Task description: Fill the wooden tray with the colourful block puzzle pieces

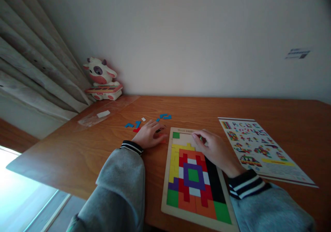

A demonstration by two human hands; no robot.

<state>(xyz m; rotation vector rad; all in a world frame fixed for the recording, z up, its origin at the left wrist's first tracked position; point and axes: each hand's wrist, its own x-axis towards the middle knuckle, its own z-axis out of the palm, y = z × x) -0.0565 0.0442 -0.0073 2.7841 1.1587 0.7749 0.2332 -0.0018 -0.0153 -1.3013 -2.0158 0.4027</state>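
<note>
A wooden block-puzzle board (165, 190) lies on the table, mostly filled with coloured pieces around a green centre (193, 175). Over its upper right part is my right hand (210, 147), fingers pinched together. A bit of a green puzzle piece (201, 139) shows between those fingers; its shape is mostly hidden. My left hand (148, 134) rests on the table left of the board, fingers apart and slightly bent. Red and black bits show under its fingers. Just beyond it lie several blue pieces (138, 124), a red piece (136, 130) and a white piece (143, 119).
A printed pattern sheet (258, 145) lies right of the board. At the back left stands a cow toy with a keyboard (103, 80). Clear plastic wrap (90, 121) lies before it, near the table's left edge. A curtain (33, 52) hangs at left.
</note>
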